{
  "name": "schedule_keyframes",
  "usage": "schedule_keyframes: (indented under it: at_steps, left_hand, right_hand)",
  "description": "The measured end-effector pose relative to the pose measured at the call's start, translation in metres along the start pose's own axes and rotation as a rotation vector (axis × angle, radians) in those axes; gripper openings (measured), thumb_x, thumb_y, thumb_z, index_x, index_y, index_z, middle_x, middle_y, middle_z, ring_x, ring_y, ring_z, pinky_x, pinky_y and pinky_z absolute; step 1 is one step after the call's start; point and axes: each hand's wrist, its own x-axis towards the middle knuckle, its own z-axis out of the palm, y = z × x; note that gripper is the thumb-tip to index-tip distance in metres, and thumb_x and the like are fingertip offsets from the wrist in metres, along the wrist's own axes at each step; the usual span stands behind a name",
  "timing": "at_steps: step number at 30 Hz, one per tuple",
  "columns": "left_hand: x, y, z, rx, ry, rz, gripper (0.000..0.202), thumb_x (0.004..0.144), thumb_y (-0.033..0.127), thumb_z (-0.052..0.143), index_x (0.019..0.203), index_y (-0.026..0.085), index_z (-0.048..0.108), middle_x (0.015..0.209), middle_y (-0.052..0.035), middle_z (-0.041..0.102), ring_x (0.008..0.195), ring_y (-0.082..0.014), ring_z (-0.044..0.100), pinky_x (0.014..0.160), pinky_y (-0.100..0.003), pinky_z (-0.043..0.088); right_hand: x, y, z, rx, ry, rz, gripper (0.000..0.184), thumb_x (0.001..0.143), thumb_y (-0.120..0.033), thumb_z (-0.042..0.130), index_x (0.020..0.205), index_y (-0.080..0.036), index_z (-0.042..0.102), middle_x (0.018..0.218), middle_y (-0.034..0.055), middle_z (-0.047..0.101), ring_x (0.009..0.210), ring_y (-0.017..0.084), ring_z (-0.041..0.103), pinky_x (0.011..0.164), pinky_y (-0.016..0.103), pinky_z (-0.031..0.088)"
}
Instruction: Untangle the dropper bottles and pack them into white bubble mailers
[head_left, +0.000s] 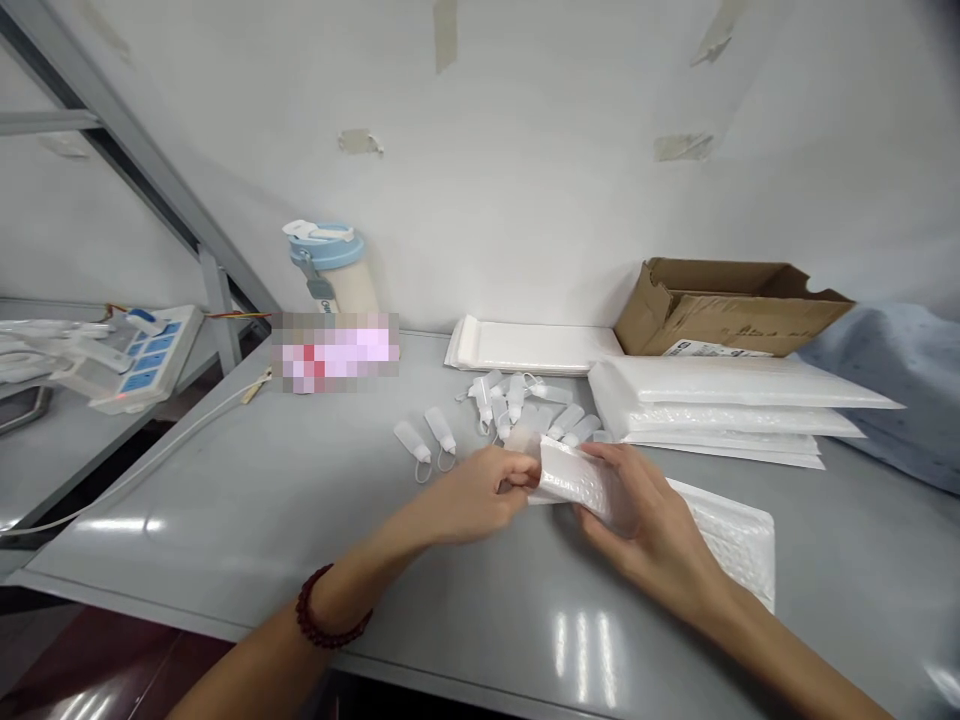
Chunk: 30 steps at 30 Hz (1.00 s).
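Observation:
My right hand (645,510) is wrapped around a small white bubble mailer (574,472), thumb below and fingers on top. At the mailer's left end, the fingers of my left hand (480,490) are curled together, and what they pinch is hidden. Just behind both hands lies a loose pile of small translucent squeeze bottles (516,398) with white caps and loop tethers. Two more squeeze bottles (440,430) lie apart, to the left of the pile. Partly under my right forearm is another bubble mailer (739,540), flat on the table.
A flat stack of white mailers (544,345) lies against the wall. On the right are larger stacked padded mailers (720,410) before an open cardboard box (735,305). A blue-lidded tumbler (334,270) stands at the back left; a white cable (172,440) crosses the grey table (285,540).

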Motion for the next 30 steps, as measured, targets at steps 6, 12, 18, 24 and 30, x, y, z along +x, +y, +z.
schedule_keyframes:
  at_steps: [6,12,18,24,30]
  left_hand:
    - [-0.004,-0.003,-0.019,0.067,0.504,-0.083,0.046,0.073,0.032,0.063,0.116,0.021,0.054,0.098,-0.0048,0.065,0.079,-0.0169,0.056,0.066,-0.028,0.045]
    - [-0.012,-0.005,-0.027,0.051,-0.038,-0.201,0.026,0.081,0.034,0.050,0.062,0.017,0.049,0.055,0.0037,0.047,0.048,-0.0102,0.044,0.044,-0.022,0.030]
    - [-0.011,-0.004,-0.027,0.232,-0.180,-0.251,0.023,0.073,0.023,0.046,0.052,0.018,0.040,0.047,0.0029,0.046,0.043,-0.0112,0.044,0.040,-0.022,0.028]
    - [-0.010,-0.004,-0.024,0.407,-0.175,-0.287,0.027,0.074,0.024,0.046,0.051,0.018,0.034,0.044,0.0028,0.048,0.041,-0.0104,0.042,0.039,-0.022,0.026]
    - [-0.010,-0.004,-0.024,0.407,-0.137,-0.277,0.034,0.081,0.030,0.042,0.050,0.018,0.036,0.046,0.0014,0.053,0.042,-0.0106,0.046,0.041,-0.022,0.031]
  right_hand:
    - [0.002,-0.003,-0.008,0.077,-0.006,0.021,0.041,0.080,-0.026,0.055,0.119,-0.024,0.043,0.107,0.0077,0.060,0.097,0.025,0.059,0.079,0.040,0.051]
    - [0.003,-0.011,-0.017,0.067,-0.030,-0.210,0.040,0.086,-0.024,0.052,0.124,-0.018,0.044,0.118,0.0141,0.056,0.109,0.027,0.054,0.085,0.042,0.048]
    - [-0.002,-0.021,-0.014,0.013,-0.256,-0.492,0.022,0.089,-0.014,0.048,0.108,-0.017,0.058,0.110,0.0104,0.063,0.103,0.022,0.057,0.087,0.039,0.045]
    - [-0.009,-0.024,0.003,-0.012,-0.448,-0.383,0.028,0.093,-0.024,0.044,0.119,-0.018,0.054,0.120,0.0064,0.060,0.118,0.019,0.049,0.102,0.039,0.034]
    - [-0.010,-0.024,0.001,-0.012,-0.449,-0.370,0.027,0.092,-0.022,0.045,0.117,-0.018,0.055,0.121,0.0059,0.059,0.117,0.018,0.049,0.103,0.038,0.033]
